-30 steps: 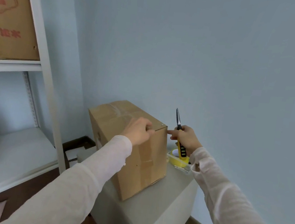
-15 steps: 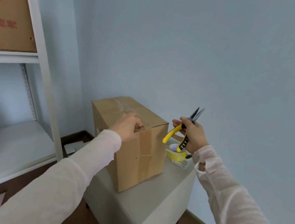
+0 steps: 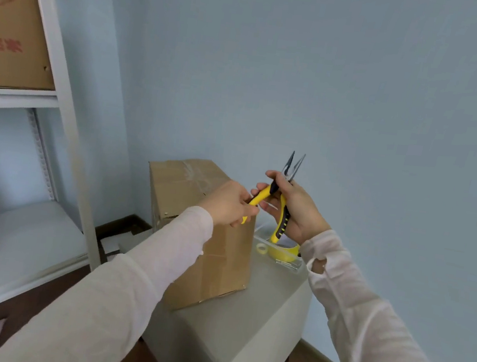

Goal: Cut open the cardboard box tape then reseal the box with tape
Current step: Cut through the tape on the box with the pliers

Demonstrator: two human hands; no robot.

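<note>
Pale blue wall fills the corner behind. The right grip is curled around one handle of the needle-nose pliers, whose tips point upward, a little apart. The left grip pinches the other yellow handle. Just below, the cardboard box stands closed on the grey counter. Beside it a yellow tape roll lies in a clear tray. A white shelf rack stands at the left.

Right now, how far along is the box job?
Done: nothing visible; tape on the cardboard box top looks uncut. In hand: left hand and right hand hold the yellow pliers, tips spread. Left: cut, then reseal with the yellow tape roll beside the box.
</note>
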